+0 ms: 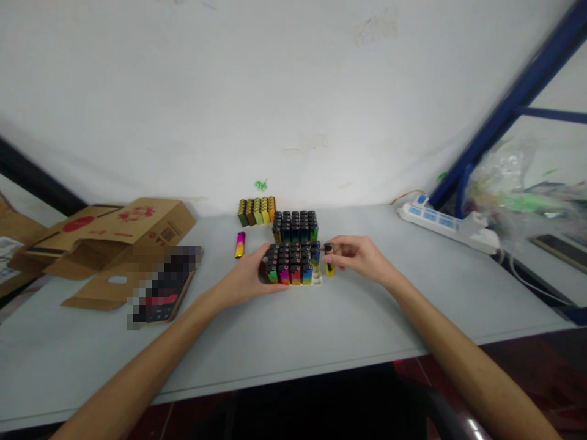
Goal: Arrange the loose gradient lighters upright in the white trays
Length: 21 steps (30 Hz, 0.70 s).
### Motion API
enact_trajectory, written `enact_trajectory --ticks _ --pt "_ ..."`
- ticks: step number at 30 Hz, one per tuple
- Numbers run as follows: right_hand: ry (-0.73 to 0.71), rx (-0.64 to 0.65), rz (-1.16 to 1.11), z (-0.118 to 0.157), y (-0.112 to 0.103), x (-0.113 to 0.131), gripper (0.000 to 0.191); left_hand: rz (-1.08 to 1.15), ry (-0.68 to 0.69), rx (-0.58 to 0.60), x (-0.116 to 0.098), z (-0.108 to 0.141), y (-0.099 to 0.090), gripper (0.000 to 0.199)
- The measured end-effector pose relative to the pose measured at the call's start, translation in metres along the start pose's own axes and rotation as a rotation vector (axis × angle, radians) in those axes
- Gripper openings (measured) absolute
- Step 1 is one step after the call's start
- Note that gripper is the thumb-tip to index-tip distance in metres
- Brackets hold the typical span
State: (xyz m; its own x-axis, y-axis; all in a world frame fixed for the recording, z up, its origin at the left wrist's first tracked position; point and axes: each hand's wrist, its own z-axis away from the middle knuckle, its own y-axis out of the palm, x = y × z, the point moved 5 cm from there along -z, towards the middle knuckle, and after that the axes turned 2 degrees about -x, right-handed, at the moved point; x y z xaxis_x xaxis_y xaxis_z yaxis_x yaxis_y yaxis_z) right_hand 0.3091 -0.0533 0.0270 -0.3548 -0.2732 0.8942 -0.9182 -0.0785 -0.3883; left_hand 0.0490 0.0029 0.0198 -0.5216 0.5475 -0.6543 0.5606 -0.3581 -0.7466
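Several colourful lighters (296,275) with black tops stand upright in rows in a white holder (317,278). Its right-hand column has bare slots at the front. My left hand (250,275) grips the left side of this holder, thumb at the back corner and fingers along the front. Just off the right side, my right hand (358,255) pinches a yellow lighter (330,269) with a black top, held upright. Behind the holder stands a second block of dark blue and green lighters (296,227). A pink and yellow lighter (240,244) lies apart on the left.
Green-to-yellow lighters with gold tops (257,211) stand near the wall. On the left are an opened cardboard box (156,229) and a partly blurred phone (167,293). A white power strip (444,227) with cables lies right, near a blue metal frame (504,110) and plastic bags (504,177).
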Motion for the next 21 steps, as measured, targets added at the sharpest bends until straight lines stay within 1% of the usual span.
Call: enact_trajectory --ticks 3,6,11,15,17,21 --pt "0.022 -0.066 -0.053 0.0 0.006 -0.008 0.04 0.01 -0.003 -0.006 -0.002 0.0 -0.001 0.066" --pt "-0.005 -0.102 -0.013 -0.001 0.01 -0.01 0.037 0.02 -0.009 -0.002 -0.002 0.0 -0.001 0.067" --pt "-0.084 -0.084 0.165 -0.001 0.01 0.003 0.023 0.054 -0.004 0.011 0.0 0.0 0.0 0.072" --pt "-0.136 -0.062 0.273 -0.001 0.009 0.012 0.016 0.021 0.02 0.002 -0.002 0.0 0.0 0.071" --pt "-0.141 -0.069 0.26 -0.001 0.011 0.01 0.017 0.009 0.021 0.001 -0.002 0.001 0.0 0.072" --pt "-0.086 -0.107 0.154 -0.002 0.018 0.0 0.028 0.026 0.002 0.001 -0.001 0.0 0.0 0.073"
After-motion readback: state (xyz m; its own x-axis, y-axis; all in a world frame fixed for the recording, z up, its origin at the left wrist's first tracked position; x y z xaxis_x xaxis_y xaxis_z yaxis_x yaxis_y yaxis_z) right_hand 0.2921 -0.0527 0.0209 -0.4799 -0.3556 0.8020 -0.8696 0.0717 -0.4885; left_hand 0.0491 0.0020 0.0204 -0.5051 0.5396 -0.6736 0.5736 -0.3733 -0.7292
